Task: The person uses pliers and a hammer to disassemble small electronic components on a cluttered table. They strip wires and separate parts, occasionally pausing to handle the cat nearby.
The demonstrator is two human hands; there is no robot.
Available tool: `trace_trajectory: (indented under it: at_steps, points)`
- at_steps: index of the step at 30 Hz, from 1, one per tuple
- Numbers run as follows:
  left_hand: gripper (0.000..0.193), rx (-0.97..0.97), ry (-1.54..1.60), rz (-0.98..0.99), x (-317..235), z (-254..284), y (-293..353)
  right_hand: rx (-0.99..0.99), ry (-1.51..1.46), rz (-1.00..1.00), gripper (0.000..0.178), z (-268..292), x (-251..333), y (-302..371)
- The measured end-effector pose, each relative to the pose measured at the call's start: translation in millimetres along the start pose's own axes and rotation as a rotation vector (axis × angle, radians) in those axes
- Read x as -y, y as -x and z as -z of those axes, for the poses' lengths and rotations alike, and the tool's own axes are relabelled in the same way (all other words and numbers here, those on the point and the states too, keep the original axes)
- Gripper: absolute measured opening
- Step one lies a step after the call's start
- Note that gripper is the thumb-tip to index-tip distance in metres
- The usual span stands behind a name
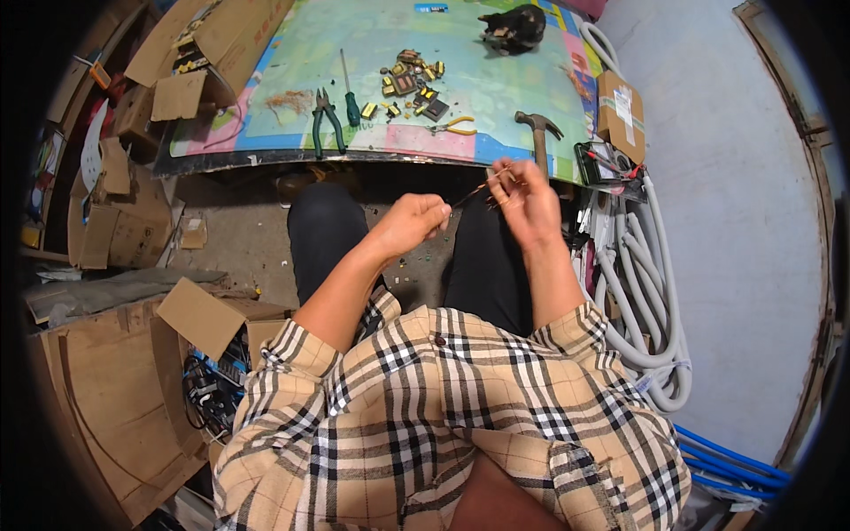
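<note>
Above my knees, a thin twisted copper-coloured wire (473, 194) stretches between my hands. My left hand (410, 225) is closed, pinching the wire's dark lower end between thumb and fingers. Higher up and to the right, my right hand (529, 209) has its fingers bent around the other end, slightly blurred. Beyond the hands, near the table's front edge, lie green-handled pliers (328, 130), a green screwdriver (352, 108), yellow-handled small pliers (458, 127) and a hammer (538, 133). A pile of small transformers (405, 85) sits farther back.
The table (301, 53) has a colourful covering; copper strands (289, 100) lie on its left side. A dark cat (517, 29) is at the back. Cardboard boxes (133, 217) stand left, with an open box of cables (212, 389). Grey hoses (651, 292) coil by the right wall.
</note>
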State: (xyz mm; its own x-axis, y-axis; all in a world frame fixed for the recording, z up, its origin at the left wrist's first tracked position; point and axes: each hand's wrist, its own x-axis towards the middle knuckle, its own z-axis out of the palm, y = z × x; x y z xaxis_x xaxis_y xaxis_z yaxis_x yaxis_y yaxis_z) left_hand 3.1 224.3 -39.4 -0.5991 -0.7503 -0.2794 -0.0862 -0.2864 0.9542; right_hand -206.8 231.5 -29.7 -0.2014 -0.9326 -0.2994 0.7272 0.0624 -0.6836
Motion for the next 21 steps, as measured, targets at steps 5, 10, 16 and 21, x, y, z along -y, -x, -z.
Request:
trace_trajectory:
  at_steps: [5, 10, 16, 21]
  points:
    - [0.03, 0.078, 0.036, 0.091, 2, -6, 3, 0.095, -0.315, 0.008, 0.023, 59, 38, -33]
    - [0.03, 0.081, 0.042, 0.028, -9, 1, -5, 0.25, 1.024, 0.095, 0.023, -7, 4, 9]
    - [0.028, 0.009, 0.056, -0.029, -18, 5, -8, 0.445, 0.93, -0.278, 0.032, -19, -18, 36]
    - [0.028, 0.014, -0.018, -0.066, -9, 2, -12, 0.427, 0.761, -0.37, 0.036, -13, -25, 36]
